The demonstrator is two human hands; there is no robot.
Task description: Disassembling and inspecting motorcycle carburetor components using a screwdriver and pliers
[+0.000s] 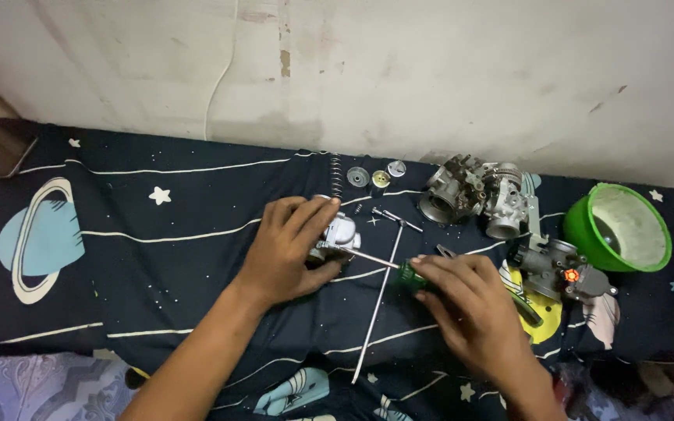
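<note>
A: Item 1, left hand (pixel 286 249)?
B: Fingers curled over a small silver carburetor part (pixel 337 234), pressing it to the dark space-print cloth (pixel 157 257).
A: Item 2, right hand (pixel 470 308)?
B: Closed around a green-handled screwdriver (pixel 409 273); its shaft runs left, tip meeting the part.
A: Nearby stock?
B: 1 long metal rod (pixel 376 308) lying between the hands, 1 spring (pixel 336 176), 3 small round pieces (pixel 377 176), 2 carburetor bodies (pixel 473 195), 1 green bowl (pixel 579 226).
</note>
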